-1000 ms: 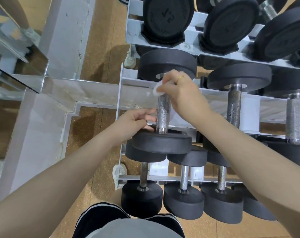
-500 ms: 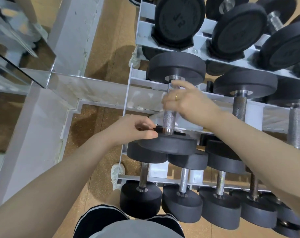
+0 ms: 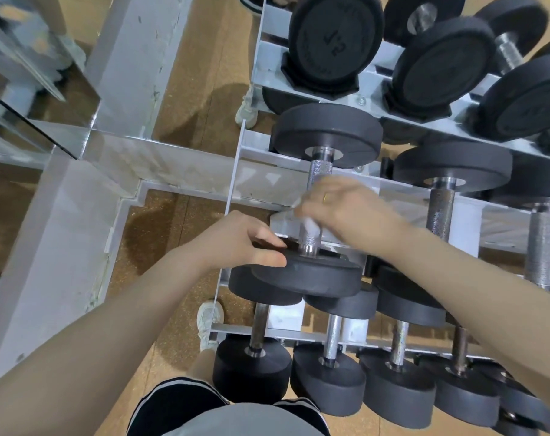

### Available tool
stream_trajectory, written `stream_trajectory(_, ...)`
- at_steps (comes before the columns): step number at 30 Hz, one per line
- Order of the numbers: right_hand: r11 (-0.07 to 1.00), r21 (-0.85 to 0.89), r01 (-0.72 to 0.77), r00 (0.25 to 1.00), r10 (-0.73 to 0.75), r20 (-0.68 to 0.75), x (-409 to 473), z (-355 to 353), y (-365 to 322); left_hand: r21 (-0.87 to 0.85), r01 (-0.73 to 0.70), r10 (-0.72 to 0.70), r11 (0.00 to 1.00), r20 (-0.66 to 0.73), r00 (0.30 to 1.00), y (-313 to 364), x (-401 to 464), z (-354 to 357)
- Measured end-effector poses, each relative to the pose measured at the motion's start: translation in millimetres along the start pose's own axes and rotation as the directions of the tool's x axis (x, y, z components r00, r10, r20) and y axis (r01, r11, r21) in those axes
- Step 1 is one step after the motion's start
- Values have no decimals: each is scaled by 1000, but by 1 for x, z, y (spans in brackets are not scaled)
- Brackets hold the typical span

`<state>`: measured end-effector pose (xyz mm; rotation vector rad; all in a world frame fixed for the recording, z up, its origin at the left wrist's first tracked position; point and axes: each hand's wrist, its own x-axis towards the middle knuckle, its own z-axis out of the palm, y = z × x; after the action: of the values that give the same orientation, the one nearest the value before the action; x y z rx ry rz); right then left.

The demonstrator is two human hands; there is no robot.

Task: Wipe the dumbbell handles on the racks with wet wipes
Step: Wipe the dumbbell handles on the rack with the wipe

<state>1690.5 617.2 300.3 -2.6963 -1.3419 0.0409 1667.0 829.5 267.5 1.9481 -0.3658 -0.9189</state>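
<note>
Knurled steel dumbbell handle [image 3: 318,184] between black round weights, right hand [image 3: 346,209] fingers pinching a white wet wipe [image 3: 309,226] around it, left hand [image 3: 236,240] fingers gripping the near weight [image 3: 311,275]

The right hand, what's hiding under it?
Under the right hand a crumpled white wet wipe peeks out, wrapped against the knurled silver dumbbell handle. Most of the wipe and the handle's middle stretch are covered by the fingers.
</note>
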Motion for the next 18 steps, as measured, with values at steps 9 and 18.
stream_trajectory(9, 995, -94, 36, 993, -46, -105, -2, 5, 16, -22, 29, -29, 999, -19, 999, 3, 0, 0)
stream_trajectory(18, 997, -9, 71, 997, -71, 0, 3, -3, 7, -69, 47, -51, 997, -43, 998, -2, 1, 3)
